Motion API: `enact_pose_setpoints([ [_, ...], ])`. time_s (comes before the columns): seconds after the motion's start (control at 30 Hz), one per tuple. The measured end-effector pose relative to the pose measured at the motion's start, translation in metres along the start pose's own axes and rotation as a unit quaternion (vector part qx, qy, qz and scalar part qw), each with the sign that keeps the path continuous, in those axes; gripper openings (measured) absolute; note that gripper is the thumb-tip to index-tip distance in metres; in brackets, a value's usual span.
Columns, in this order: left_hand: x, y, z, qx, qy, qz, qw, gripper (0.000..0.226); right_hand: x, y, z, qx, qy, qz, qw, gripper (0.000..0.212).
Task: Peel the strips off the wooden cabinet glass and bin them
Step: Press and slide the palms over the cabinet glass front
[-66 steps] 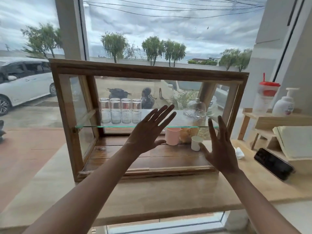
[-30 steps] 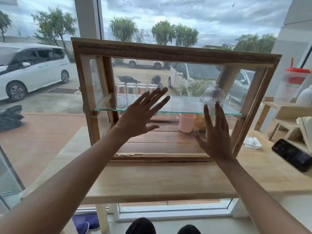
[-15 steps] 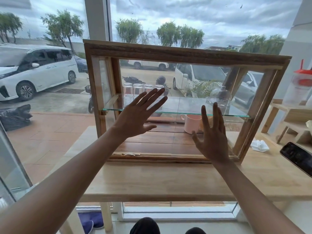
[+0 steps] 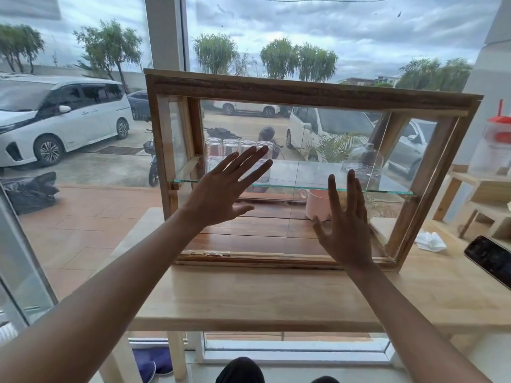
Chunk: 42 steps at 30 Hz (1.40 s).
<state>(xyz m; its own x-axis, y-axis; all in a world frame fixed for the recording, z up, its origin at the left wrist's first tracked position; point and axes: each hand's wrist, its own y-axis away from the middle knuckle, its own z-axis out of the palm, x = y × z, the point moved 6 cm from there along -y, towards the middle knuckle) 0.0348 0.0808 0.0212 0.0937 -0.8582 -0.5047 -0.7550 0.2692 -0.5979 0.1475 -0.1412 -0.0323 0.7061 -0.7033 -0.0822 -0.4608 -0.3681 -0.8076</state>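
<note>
A wooden cabinet point(image 4: 304, 91) with glass panes stands on a light wooden table point(image 4: 276, 297). My left hand point(image 4: 221, 194) is spread flat in front of the left part of the front glass, fingers apart, holding nothing. My right hand point(image 4: 345, 228) is spread the same way before the right part. Pale strip remnants point(image 4: 206, 253) lie along the bottom rail at the left. Whether my palms touch the glass I cannot tell.
Inside, several upturned glasses point(image 4: 235, 150) and a glass dome point(image 4: 362, 164) rest on a glass shelf; a pink mug point(image 4: 316, 204) sits below. A crumpled tissue point(image 4: 430, 241) and a phone point(image 4: 489, 257) lie on the table at right. A small wooden rack point(image 4: 481, 194) holds a red-lidded jar.
The view has shifted left and back a little, so the cabinet sits further right in frame. Both hands stay spread in front of the glass in much the same pose.
</note>
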Motion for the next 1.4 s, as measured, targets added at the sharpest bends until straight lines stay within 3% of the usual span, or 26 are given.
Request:
enact_pose_setpoints([
  [1.13, -0.009, 0.007, -0.002, -0.019, -0.016, 0.020, 1.000, 0.099, -0.009, 0.002, 0.008, -0.002, 0.027, 0.013, 1.000, 0.090],
  [1.3, -0.010, 0.011, -0.001, -0.028, 0.010, 0.025, 0.999, 0.095, -0.013, 0.002, 0.008, 0.003, 0.020, 0.013, 1.000, 0.086],
  [1.4, -0.011, 0.030, -0.005, -0.013, 0.097, 0.000, 0.995, 0.083, -0.025, 0.005, 0.007, 0.027, -0.006, -0.002, 1.000, 0.076],
])
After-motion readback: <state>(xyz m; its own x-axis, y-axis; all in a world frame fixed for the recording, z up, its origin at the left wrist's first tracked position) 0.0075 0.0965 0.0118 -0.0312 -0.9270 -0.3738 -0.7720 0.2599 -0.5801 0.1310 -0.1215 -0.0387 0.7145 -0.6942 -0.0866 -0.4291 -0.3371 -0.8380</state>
